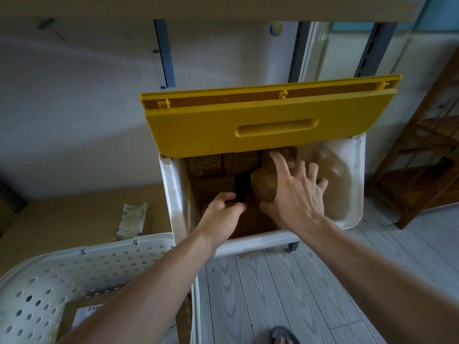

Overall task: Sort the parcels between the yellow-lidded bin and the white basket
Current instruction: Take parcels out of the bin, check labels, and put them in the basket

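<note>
The white bin [352,214] stands open with its yellow lid [260,120] tipped up at the back. Several brown cardboard parcels [238,162] fill it. My left hand [221,214] reaches inside near the front and grips the edge of a dark brown parcel [253,217]. My right hand [295,192] has its fingers spread and curled round a lighter tan parcel [264,182] in the middle of the bin. The white perforated basket [74,264] sits at the lower left, and a labelled cardboard parcel [82,316] lies in it.
A cardboard box [74,214] with a taped label [133,218] stands left of the bin, behind the basket. A wooden rack [427,165] is at the right. Metal shelf uprights [165,53] rise behind. The floor is grey planks [285,294]; a sandalled foot [283,336] shows at the bottom.
</note>
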{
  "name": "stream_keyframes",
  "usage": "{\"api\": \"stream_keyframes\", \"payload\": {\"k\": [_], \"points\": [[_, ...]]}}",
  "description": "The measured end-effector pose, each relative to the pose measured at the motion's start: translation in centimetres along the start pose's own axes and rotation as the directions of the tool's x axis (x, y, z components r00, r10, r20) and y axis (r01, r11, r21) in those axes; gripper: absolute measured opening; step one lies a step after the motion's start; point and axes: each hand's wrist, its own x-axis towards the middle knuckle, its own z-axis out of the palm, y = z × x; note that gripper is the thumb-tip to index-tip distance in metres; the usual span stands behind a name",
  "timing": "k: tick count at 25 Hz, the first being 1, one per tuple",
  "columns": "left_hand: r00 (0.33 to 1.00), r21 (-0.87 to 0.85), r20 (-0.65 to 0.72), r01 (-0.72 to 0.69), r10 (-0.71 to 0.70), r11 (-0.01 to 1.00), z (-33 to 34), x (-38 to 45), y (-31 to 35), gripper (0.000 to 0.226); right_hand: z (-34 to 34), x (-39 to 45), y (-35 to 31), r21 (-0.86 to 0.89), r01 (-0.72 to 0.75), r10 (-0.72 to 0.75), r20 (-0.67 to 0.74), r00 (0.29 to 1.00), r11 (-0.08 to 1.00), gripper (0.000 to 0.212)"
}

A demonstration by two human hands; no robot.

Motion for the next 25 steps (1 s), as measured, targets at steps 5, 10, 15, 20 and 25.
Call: {"api": "stream_keyframes", "payload": {"k": [5, 10, 15, 20, 25], "points": [[0.988, -0.499, 0.121, 0.144, -0.097, 0.855, 0.1, -0.1, 0.5, 0.076, -0.9, -3.8, -3.7, 0.198, 0.169, -0.14, -0.152, 0.978, 0.965, 0.095], [0.999, -0.468, -0.038, -0.027, 0.011, 0.883, -0.7, -1.4, 0.4, 0.046, -1.4, -4.8, -3.6, 0.371, 0.176, -0.115, -0.18, 0.977, 0.912, 0.073], [0.953, -0.328, -0.048, -0.297, 0.298, 0.897, -1.9, -5.1, 2.4, 0.048, -3.0, -4.8, -2.7, 0.716, 0.106, -0.007, -0.14, 0.99, 0.69, 0.047], [0.863, -0.31, -0.089, -0.499, 0.498, 0.809, -4.2, -9.1, 2.4, 0.058, -4.6, -6.2, -4.0, 0.955, -0.03, -0.096, 0.061, 0.994, 0.297, 0.041], [0.826, -0.276, -0.201, -0.563, 0.526, 0.779, -8.3, -11.5, 2.0, 0.065, -4.6, -6.9, -8.0, 0.991, -0.08, -0.182, 0.098, 0.978, 0.105, 0.044]]}}
